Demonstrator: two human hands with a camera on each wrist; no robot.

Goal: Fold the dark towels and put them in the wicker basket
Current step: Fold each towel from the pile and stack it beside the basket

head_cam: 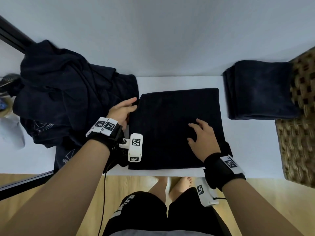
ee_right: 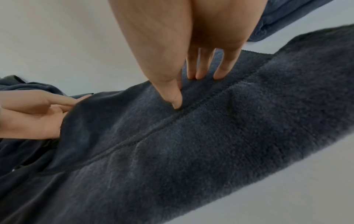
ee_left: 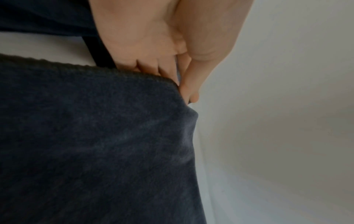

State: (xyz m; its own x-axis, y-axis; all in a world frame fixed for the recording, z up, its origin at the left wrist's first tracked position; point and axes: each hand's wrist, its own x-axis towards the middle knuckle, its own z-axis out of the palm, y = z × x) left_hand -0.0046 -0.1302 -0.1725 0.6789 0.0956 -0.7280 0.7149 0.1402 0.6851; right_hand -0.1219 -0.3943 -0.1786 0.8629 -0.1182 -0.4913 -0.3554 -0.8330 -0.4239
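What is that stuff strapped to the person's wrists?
Both arms are bare, no sleeves. Each wrist has a black strap carrying white tags printed with black square codes. A white boxy camera hangs off each one, and a thin black cable trails from the left.

**Off-task items around the folding surface**

A white table (head_cam: 170, 82) spans the centre of the head view, against a pale wall (head_cam: 153, 31). At 9 o'clock a dark rail (head_cam: 13, 34) runs diagonally, with blurred small objects (head_cam: 6, 92) below it at the edge. At 6 o'clock, wooden floor (head_cam: 144, 181) shows beneath black shorts (head_cam: 141, 213) and bare feet (head_cam: 185, 181).
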